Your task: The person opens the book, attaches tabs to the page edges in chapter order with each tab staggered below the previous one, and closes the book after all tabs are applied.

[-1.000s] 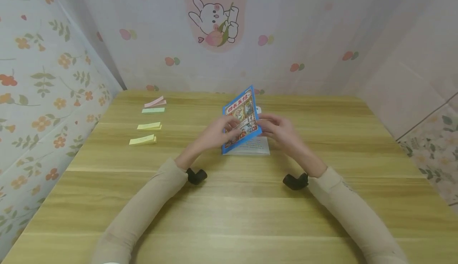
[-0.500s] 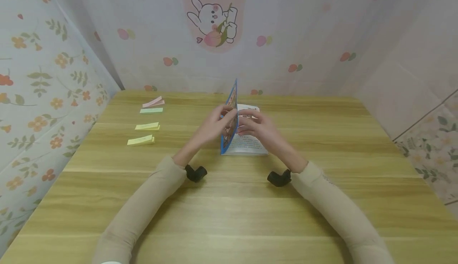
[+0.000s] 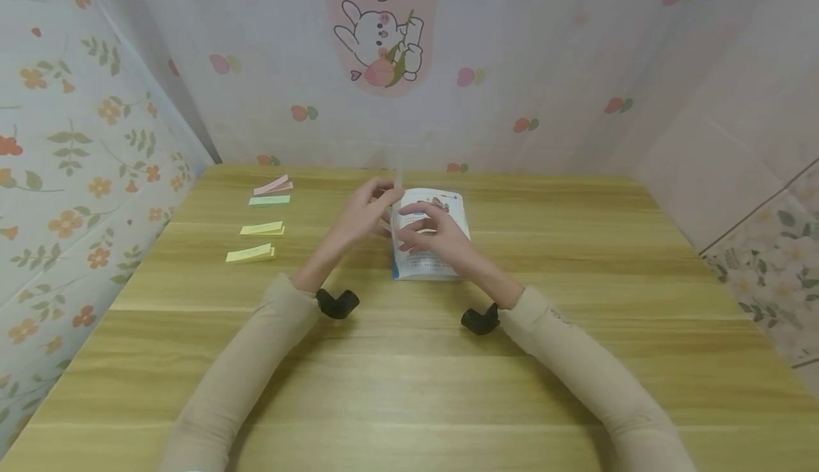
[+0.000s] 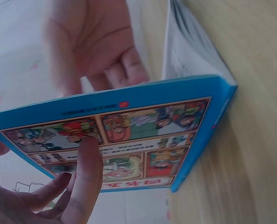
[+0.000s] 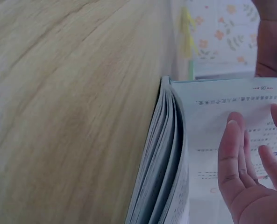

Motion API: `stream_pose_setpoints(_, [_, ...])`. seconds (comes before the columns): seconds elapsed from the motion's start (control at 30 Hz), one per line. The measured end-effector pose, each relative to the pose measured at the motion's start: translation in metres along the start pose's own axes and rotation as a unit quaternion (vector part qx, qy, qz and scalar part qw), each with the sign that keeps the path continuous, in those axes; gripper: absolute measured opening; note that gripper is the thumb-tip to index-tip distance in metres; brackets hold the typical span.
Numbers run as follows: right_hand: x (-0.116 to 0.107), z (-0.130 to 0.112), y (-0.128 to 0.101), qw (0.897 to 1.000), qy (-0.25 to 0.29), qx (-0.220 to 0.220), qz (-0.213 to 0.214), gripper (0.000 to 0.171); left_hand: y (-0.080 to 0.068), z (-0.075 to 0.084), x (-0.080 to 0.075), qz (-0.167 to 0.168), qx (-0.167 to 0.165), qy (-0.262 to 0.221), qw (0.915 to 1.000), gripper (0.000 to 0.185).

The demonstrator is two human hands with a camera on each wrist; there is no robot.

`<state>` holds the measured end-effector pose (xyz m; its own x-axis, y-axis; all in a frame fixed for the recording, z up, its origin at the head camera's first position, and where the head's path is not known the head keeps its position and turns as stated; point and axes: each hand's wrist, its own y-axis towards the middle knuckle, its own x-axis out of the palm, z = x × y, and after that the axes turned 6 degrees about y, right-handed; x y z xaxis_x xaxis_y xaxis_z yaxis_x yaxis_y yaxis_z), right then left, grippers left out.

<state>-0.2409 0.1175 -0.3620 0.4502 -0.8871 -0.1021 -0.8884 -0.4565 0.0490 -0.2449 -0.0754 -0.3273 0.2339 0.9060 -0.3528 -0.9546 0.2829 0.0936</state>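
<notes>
A thin book with a blue picture cover lies on the wooden table. My left hand holds the front cover lifted upright, its fingers against the outside of the cover. In the head view the cover shows edge-on. My right hand lies with straight fingers on the exposed printed page. The stack of pages under it lies flat on the table.
Several sticky-note pads lie in a row at the table's far left: pink, green and two yellow. Patterned walls close in the table at the back and both sides.
The cover has swung from facing me to upright and edge-on. My right hand has moved from the cover's right edge onto the inner page. The left hand has stayed on the cover.
</notes>
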Motion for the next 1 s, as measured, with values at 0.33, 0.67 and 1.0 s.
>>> stream_pose_setpoints(0.33, [0.005, 0.008, 0.002, 0.996, -0.085, 0.001, -0.005, 0.049, -0.001, 0.004, -0.017, 0.082, 0.023, 0.084, 0.9928, 0.039])
stream_pose_setpoints(0.67, [0.013, 0.011, 0.003, 0.969, -0.24, -0.049, -0.043, 0.059, -0.005, -0.001, -0.029, 0.129, 0.008, 0.13, 0.9831, 0.038])
stream_pose_setpoints(1.0, [0.017, 0.01, 0.007, 0.942, -0.319, -0.034, -0.095, 0.067, -0.012, -0.01, -0.05, 0.089, -0.016, 0.243, 0.966, 0.053])
